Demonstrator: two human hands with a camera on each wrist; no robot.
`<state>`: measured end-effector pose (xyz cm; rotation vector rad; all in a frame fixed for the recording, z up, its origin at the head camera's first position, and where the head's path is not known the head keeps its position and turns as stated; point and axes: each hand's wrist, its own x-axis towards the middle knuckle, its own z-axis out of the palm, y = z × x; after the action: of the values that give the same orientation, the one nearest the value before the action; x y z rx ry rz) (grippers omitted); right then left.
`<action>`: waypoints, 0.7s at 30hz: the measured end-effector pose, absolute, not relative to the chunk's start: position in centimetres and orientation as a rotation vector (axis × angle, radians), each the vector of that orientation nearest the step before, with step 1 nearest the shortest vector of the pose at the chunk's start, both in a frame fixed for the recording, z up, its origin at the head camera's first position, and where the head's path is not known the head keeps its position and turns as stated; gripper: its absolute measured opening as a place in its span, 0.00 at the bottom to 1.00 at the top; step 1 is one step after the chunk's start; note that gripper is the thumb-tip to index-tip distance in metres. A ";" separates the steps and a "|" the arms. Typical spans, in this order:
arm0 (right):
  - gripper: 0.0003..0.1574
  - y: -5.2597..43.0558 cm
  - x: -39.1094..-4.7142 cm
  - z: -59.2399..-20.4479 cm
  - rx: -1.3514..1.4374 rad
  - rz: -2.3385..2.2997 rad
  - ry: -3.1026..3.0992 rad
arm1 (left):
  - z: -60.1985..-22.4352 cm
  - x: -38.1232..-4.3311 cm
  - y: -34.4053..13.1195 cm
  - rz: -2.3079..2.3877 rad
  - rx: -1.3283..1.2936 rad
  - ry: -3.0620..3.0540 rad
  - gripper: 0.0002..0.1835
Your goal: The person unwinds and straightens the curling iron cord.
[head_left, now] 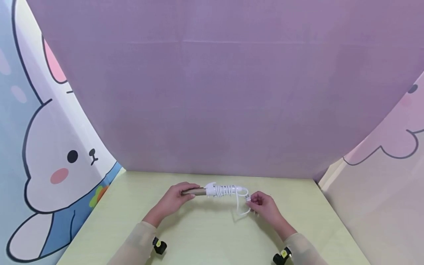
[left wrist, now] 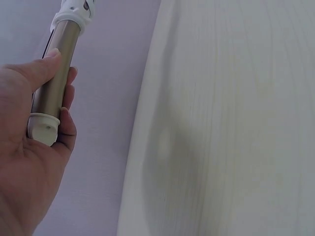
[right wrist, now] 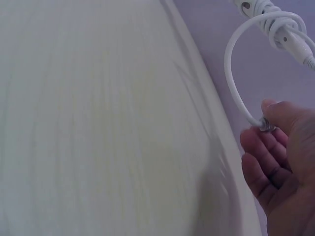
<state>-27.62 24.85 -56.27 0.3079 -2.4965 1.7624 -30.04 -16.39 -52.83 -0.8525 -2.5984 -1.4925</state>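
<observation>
A curling iron (head_left: 210,190) with a gold barrel (left wrist: 55,71) and a white handle is held level above the table in the head view. My left hand (head_left: 175,198) grips the barrel near its pale end cap (left wrist: 43,129), thumb along one side and fingers round the other. White cord (head_left: 226,190) is wound in several turns round the handle. A loose loop of the cord (right wrist: 229,64) hangs from the handle's end. My right hand (head_left: 264,207) pinches the cord's far end between thumb and fingers, at a ribbed sleeve (right wrist: 267,125); the plug is mostly hidden by the fingers.
The pale wooden table (head_left: 212,235) lies below both hands. A plain purple panel (head_left: 218,103) rises behind its back edge. A panel with a cartoon rabbit (head_left: 53,162) stands at the left, and a pale printed panel (head_left: 384,191) at the right.
</observation>
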 end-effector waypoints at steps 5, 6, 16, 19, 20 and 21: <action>0.11 24.5 -27.3 -56.1 0.191 1.749 -2.499 | -52.9 -30.0 -16.5 -1.479 -0.853 -2.601 0.22; 0.11 24.5 -27.3 -56.1 0.170 1.749 -2.497 | -52.9 -30.0 -16.5 -1.475 -0.854 -2.600 0.22; 0.13 24.9 -27.0 -56.8 0.010 1.694 -2.506 | -52.7 -29.8 -16.4 -1.471 -0.847 -2.598 0.22; 0.14 25.1 -27.0 -56.7 -0.010 1.672 -2.497 | -52.6 -29.8 -16.4 -1.477 -0.848 -2.598 0.22; 0.15 25.1 -26.9 -56.6 -0.017 1.667 -2.491 | -52.6 -29.8 -16.4 -1.477 -0.849 -2.598 0.22; 0.15 25.1 -26.9 -56.5 -0.025 1.668 -2.481 | -52.6 -29.8 -16.4 -1.480 -0.853 -2.596 0.22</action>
<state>-26.88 25.11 -56.54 -0.0246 -2.4814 1.6681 -29.78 -16.43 -52.62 -0.8530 -2.5963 -1.4797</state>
